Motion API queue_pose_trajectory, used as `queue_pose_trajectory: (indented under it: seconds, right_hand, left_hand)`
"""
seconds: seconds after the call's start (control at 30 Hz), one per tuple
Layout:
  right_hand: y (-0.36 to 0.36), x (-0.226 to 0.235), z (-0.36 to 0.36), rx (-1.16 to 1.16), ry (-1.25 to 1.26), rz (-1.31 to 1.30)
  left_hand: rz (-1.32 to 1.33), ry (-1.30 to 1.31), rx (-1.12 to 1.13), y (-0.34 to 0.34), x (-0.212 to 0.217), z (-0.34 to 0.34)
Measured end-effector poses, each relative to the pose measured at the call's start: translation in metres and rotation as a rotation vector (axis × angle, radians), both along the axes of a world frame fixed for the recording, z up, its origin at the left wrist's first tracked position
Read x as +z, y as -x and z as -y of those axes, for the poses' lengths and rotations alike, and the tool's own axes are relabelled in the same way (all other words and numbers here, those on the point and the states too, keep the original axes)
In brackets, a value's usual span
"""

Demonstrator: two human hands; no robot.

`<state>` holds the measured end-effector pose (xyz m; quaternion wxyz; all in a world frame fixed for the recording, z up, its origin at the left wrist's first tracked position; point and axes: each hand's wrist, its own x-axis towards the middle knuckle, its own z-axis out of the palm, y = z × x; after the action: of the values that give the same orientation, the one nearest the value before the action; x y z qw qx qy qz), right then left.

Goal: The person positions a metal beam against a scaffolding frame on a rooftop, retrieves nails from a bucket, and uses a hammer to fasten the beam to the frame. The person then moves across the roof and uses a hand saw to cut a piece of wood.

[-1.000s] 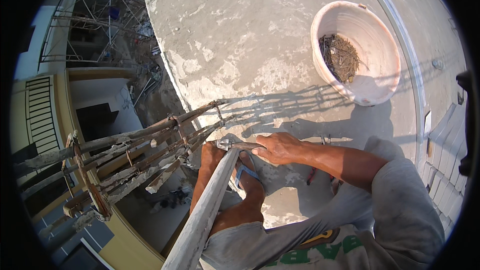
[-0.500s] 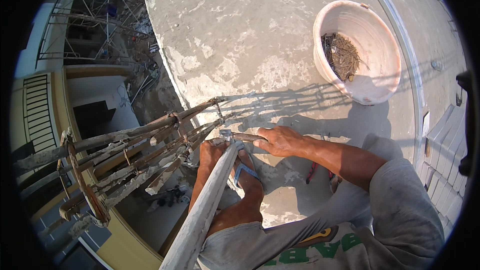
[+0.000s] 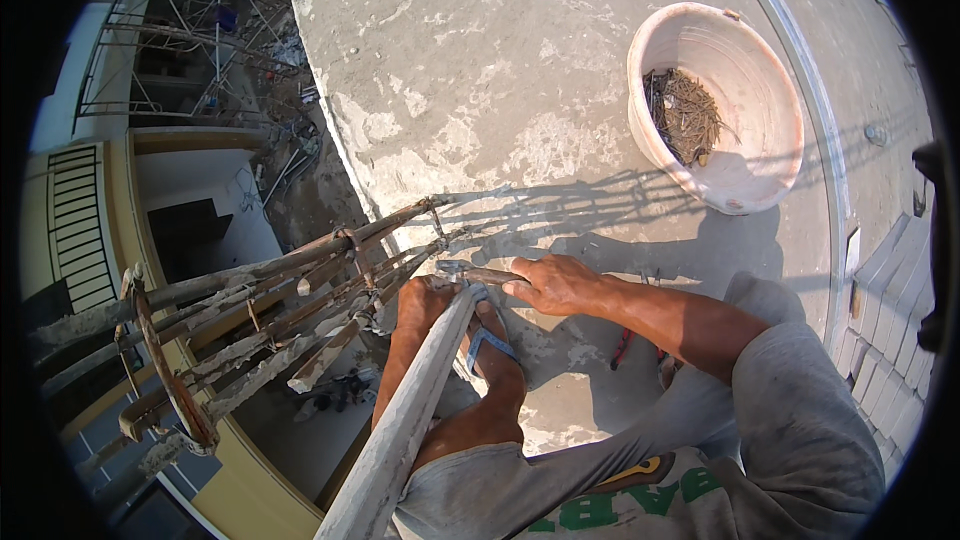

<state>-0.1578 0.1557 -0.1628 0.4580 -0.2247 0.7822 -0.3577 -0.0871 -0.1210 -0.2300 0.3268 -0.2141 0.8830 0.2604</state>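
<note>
My right hand (image 3: 562, 283) is wrapped round the wooden handle of a hammer (image 3: 488, 275). The hammer's metal head is level with the top end of a whitish, mortar-crusted pole (image 3: 405, 410), beside my left hand. My left hand (image 3: 424, 302) is closed at that pole end. Whatever its fingers grip, if anything, is too small to make out. The pole slants up from the lower edge between my left forearm and leg. Just below the hands is my foot in a blue flip-flop (image 3: 490, 340).
A bundle of steel reinforcing bars tied with stirrups (image 3: 300, 260) juts out past the slab edge at left, over a drop to lower buildings. A pale tub (image 3: 745, 165) holding nail-like scraps stands at the right. Red-handled pliers (image 3: 622, 348) lie on the concrete floor; grey blocks (image 3: 895, 310) are stacked beyond.
The hammer and both hands have shifted only slightly. The hammer remains at the pole's end, and the whole view has moved a little.
</note>
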Motion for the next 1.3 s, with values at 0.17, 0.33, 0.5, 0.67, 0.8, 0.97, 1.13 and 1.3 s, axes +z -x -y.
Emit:
queue_pose_trajectory:
  seconds: [0.17, 0.33, 0.5, 0.67, 0.8, 0.97, 1.13, 1.3]
  right_hand:
    - [-0.001, 0.000, 0.003, 0.022, 0.012, 0.007]
    - [-0.002, -0.003, 0.004, 0.009, 0.025, 0.014]
    - [-0.001, -0.002, 0.003, 0.032, -0.017, 0.033]
    - [-0.003, -0.001, 0.004, 0.022, 0.000, 0.021]
    - [-0.008, -0.005, 0.005, -0.013, 0.050, -0.014]
    - [-0.014, -0.011, 0.005, -0.016, 0.053, -0.045]
    - [-0.014, -0.012, 0.003, -0.007, 0.073, -0.003]
    - [-0.010, -0.008, 0.007, 0.032, 0.029, -0.014]
  left_hand:
    - [-0.076, -0.054, 0.026, 0.000, 0.004, -0.004]
    - [-0.098, -0.085, 0.029, -0.001, 0.004, -0.003]
    - [-0.070, -0.078, -0.020, -0.003, -0.008, 0.003]
    - [-0.102, -0.109, 0.002, -0.008, -0.018, 0.006]
    - [-0.097, -0.064, -0.064, -0.005, -0.011, 0.004]
    - [-0.085, -0.021, -0.077, 0.001, -0.001, -0.003]
    - [-0.188, -0.119, -0.032, -0.008, -0.009, 0.001]
    - [-0.223, -0.574, 0.355, -0.013, -0.021, 0.008]
